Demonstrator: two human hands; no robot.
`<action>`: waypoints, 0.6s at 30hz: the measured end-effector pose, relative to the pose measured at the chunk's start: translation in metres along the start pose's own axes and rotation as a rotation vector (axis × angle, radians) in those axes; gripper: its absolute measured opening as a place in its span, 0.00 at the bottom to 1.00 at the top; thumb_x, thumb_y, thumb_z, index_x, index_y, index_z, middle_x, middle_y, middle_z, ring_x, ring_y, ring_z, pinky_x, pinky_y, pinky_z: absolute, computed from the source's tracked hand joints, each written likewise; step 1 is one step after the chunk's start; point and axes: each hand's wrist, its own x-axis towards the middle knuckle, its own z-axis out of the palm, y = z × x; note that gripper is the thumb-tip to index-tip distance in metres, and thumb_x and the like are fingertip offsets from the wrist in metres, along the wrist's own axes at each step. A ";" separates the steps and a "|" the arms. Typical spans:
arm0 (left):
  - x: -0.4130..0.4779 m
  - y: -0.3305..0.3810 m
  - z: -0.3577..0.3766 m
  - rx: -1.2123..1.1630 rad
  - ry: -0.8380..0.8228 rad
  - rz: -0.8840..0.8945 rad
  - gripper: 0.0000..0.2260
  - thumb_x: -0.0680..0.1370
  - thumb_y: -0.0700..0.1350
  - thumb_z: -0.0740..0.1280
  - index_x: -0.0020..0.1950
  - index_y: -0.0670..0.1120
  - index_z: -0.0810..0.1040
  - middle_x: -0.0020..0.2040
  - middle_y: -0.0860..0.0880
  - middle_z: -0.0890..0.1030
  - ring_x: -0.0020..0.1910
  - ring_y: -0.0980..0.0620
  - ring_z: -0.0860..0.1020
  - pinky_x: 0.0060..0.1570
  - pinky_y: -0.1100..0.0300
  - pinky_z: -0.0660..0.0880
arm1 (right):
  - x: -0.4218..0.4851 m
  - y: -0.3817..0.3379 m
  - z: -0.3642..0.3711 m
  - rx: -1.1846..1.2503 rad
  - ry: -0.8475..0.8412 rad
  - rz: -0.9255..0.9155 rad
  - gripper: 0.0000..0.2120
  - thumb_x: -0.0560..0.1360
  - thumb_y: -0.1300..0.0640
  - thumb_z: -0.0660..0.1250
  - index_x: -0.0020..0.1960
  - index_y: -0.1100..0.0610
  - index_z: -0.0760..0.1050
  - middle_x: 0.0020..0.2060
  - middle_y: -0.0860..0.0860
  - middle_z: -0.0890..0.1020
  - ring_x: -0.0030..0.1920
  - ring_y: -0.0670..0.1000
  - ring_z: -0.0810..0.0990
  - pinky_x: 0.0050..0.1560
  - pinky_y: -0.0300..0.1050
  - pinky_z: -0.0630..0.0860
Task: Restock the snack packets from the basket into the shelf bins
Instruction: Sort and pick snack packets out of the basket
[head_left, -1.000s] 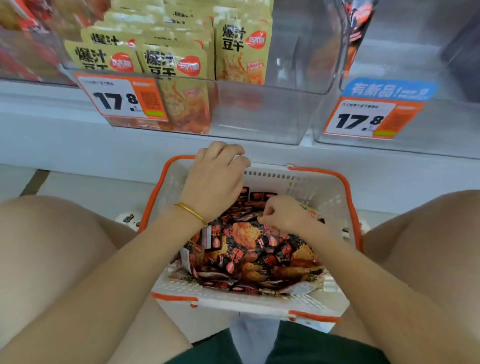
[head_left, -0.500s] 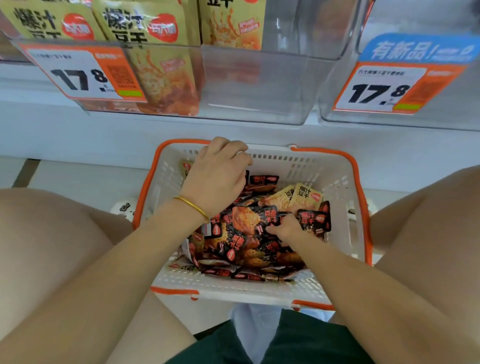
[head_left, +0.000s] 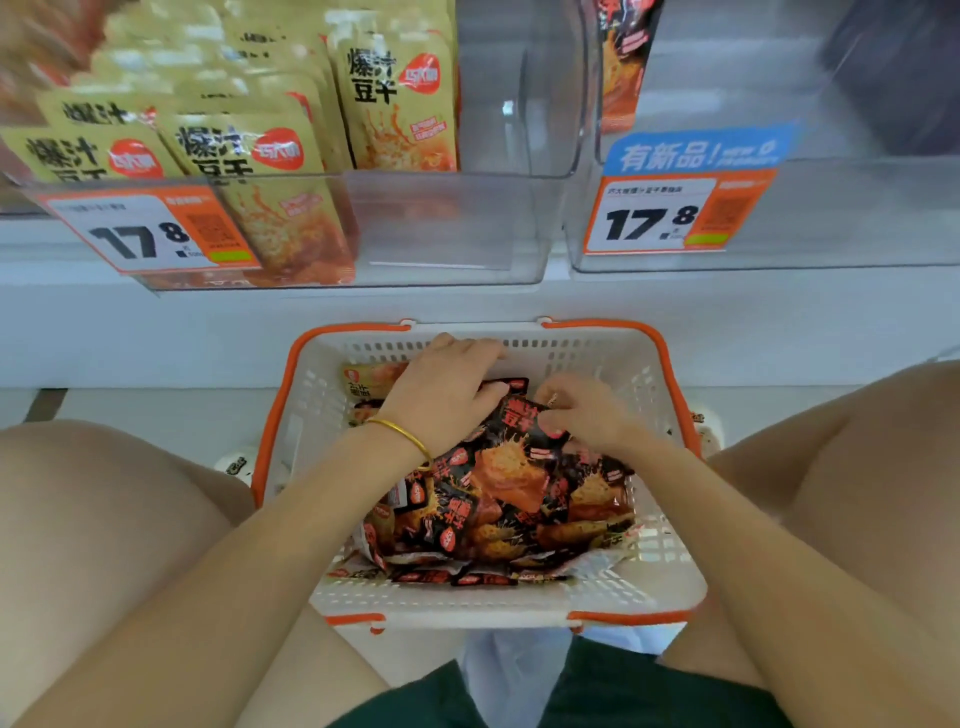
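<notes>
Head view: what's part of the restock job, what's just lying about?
Job: basket, black packets, left hand, right hand pinching one packet, left bin, right bin.
Lying about: price tags, blue sign, bangle.

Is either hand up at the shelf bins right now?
No, both are down in the basket: left hand resting on the packets, right hand pinching a black packet.
</notes>
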 end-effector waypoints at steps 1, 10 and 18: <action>0.001 0.009 -0.004 -0.040 -0.032 -0.009 0.20 0.79 0.52 0.61 0.69 0.47 0.67 0.62 0.47 0.75 0.60 0.46 0.69 0.60 0.52 0.68 | -0.010 -0.008 -0.016 0.044 -0.009 -0.042 0.06 0.76 0.63 0.66 0.47 0.54 0.72 0.40 0.47 0.75 0.34 0.41 0.77 0.32 0.42 0.78; 0.011 0.100 -0.071 -0.598 0.251 0.095 0.04 0.74 0.38 0.70 0.46 0.46 0.78 0.45 0.44 0.80 0.47 0.47 0.78 0.49 0.56 0.71 | -0.107 -0.057 -0.131 0.390 0.031 -0.282 0.08 0.71 0.63 0.72 0.49 0.57 0.77 0.38 0.53 0.81 0.36 0.46 0.79 0.35 0.38 0.74; 0.032 0.146 -0.151 -0.566 0.739 0.232 0.10 0.75 0.43 0.66 0.56 0.45 0.74 0.45 0.53 0.77 0.42 0.63 0.75 0.48 0.67 0.70 | -0.136 -0.113 -0.216 0.520 0.194 -0.442 0.12 0.72 0.66 0.67 0.33 0.54 0.80 0.27 0.45 0.80 0.27 0.41 0.78 0.27 0.34 0.74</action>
